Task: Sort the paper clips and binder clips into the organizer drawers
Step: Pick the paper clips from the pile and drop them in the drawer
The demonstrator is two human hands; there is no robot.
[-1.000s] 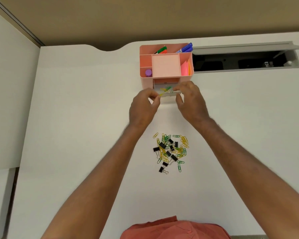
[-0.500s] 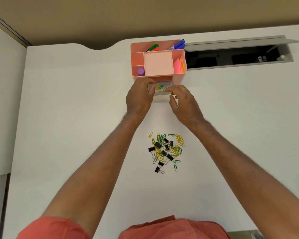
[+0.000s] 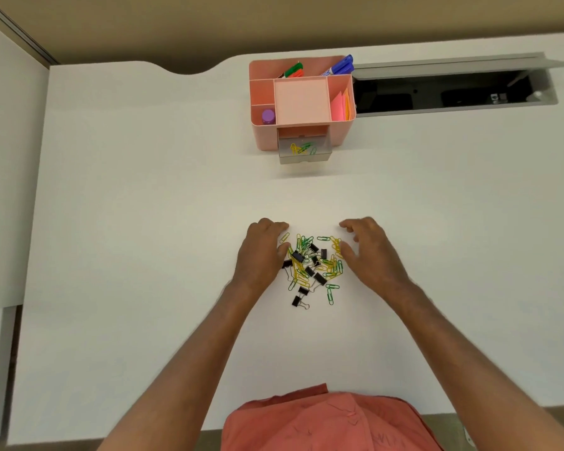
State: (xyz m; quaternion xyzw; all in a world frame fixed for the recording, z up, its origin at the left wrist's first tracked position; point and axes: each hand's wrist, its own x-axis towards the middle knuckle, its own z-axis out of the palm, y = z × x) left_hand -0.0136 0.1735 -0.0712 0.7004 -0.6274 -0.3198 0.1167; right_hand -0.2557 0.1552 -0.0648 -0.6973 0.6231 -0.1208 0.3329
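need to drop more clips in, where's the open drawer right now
In the head view the clear drawer sticks out of the front of the pink organizer, far side of the white desk, beyond the clip pile.

A white desk [image 3: 144, 222] fills most of the view, its far edge cut by 1 curved notch. Beyond it runs a tan wall [image 3: 274, 21]. A grey cable hatch [image 3: 453, 89] lies open at the back right. A white panel [image 3: 4, 174] stands at the left.

An office workstation: beyond the hands, a white desk [image 3: 144, 222] with open cable tray [image 3: 450, 92] and pink organizer [image 3: 302, 102] holding markers [image 3: 339, 66].
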